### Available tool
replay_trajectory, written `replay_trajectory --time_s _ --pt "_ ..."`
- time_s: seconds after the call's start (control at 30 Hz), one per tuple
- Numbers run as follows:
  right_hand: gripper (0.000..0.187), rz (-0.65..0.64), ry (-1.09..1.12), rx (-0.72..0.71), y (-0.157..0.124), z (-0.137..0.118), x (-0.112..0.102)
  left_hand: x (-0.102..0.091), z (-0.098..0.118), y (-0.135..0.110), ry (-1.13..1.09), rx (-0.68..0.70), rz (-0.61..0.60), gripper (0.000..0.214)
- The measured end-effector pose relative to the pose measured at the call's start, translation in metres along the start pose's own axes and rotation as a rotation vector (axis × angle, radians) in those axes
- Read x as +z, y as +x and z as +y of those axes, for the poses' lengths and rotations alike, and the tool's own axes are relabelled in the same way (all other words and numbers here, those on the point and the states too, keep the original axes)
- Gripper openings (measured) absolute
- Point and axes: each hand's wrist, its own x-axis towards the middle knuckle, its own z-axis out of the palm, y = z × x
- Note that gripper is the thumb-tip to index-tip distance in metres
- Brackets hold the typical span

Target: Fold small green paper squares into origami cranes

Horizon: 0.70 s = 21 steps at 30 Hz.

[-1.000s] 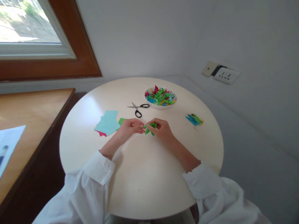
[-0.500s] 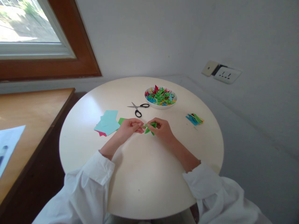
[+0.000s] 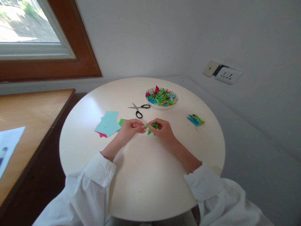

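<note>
A small folded piece of green paper (image 3: 152, 128), shaped like an origami crane, is held between my hands above the table. My left hand (image 3: 132, 127) pinches its thin left tip between thumb and fingers. On the other side, my right hand (image 3: 162, 129) grips the body of the fold, and its fingers cover part of it. Just beyond my hands lie open scissors (image 3: 138, 109) with black handles. Sheets of light blue paper (image 3: 108, 123) rest left of my left hand, with green paper (image 3: 122, 121) and pink paper (image 3: 101, 135) showing at their edges.
A white bowl (image 3: 162, 107) full of colourful folded paper pieces stands at the back of the round white table (image 3: 150, 182). Paper strips (image 3: 196, 120) lie in a small pile at the right. A wooden desk (image 3: 35, 108) is at the left, and a wall socket (image 3: 228, 75) at the right.
My left fingers have shifted slightly right along the green paper's tip, closer to my right hand. The lower points of the fold have turned a little. My right hand stays nearly still.
</note>
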Motion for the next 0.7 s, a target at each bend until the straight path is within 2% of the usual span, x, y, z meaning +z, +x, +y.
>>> replay_trajectory --time_s 0.3,0.7 --pt "0.006 0.013 0.054 0.006 0.0002 0.0017 0.0014 0.0023 0.0036 -0.0013 -0.063 -0.024 0.041 0.018" --pt "0.003 0.017 0.147 0.029 0.0001 0.0040 0.0030 0.0048 0.0103 -0.0036 -0.041 -0.027 0.042 0.015"
